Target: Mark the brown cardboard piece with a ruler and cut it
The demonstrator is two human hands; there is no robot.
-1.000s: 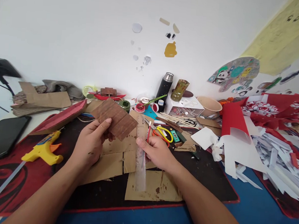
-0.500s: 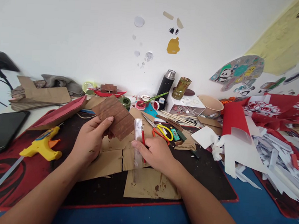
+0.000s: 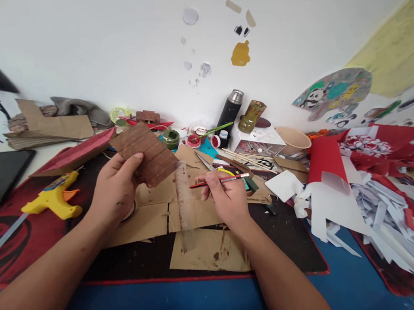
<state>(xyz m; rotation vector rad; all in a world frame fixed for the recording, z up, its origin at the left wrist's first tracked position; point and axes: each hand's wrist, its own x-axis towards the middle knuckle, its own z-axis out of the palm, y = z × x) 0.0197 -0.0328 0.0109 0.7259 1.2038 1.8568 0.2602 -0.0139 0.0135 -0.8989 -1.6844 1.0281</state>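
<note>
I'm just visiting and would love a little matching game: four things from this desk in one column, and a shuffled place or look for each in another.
Things:
1. brown board
2. pencil
3. glue gun
4. phone

Places and looks:
A. yellow, lying on the mat
B. in the right hand
C. black, near the picture's left edge
D. in the left hand

Right pairs: 1-D, 2-B, 3-A, 4-C.
</note>
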